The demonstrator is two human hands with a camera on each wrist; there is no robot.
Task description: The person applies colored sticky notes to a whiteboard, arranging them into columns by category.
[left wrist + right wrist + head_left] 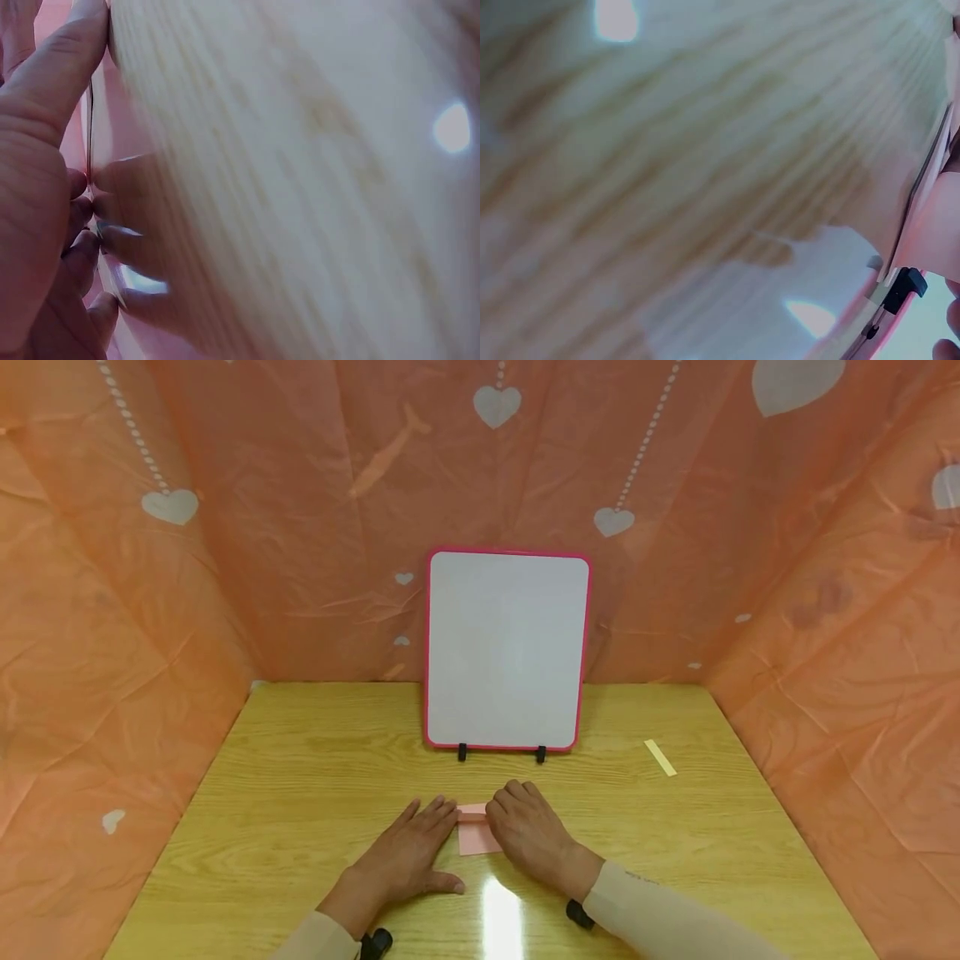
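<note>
A small pink sheet of paper (477, 840) lies on the wooden table between both hands, with a crease or raised fold running across its far part. My left hand (405, 853) rests flat on the table, fingers straight, fingertips touching the paper's left side and thumb spread towards me. Over the right part of the paper, my right hand (534, 837) has its fingers curled and pinches the fold; its fingertips are hidden in the head view. From the right wrist, a pink paper flap (932, 232) stands up off the table beside the fingers.
A whiteboard (506, 647) with a pink frame stands upright on small black feet (541, 754) behind the hands. To the right lies a thin yellow strip (660, 758). Orange cloth with white hearts (497, 406) hangs around the table (315, 752).
</note>
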